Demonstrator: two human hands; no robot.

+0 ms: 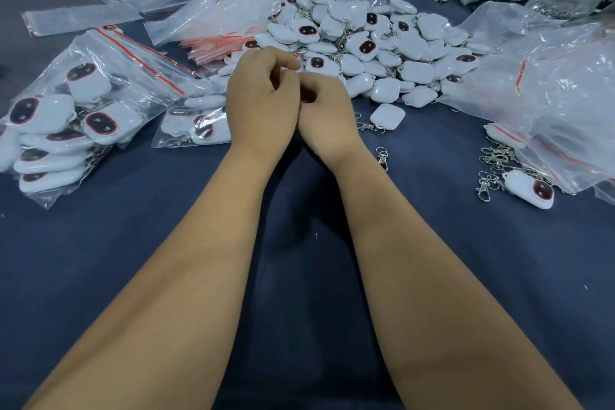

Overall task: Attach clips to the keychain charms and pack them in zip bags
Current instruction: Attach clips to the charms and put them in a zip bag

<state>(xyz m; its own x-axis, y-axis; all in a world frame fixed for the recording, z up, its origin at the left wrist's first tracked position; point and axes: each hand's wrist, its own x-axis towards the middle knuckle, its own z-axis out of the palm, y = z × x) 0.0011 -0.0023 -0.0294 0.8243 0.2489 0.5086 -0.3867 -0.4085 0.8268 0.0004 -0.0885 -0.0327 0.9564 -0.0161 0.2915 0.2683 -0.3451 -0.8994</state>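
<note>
Heap of white keychain charms at upper centre of the bench. Just before it, left hand and right hand touching, fingers curled; contents hidden, cannot tell. Loose clip lower right of them; filled zip bags at left.

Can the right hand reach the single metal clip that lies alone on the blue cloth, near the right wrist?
Probably yes. The loose metal clip lies on bare blue cloth just beside the right hand, nothing covering it; but both hands look busy together.

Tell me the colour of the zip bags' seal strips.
Red, on clear plastic; the head view shows it on the filled zip bag.
</note>
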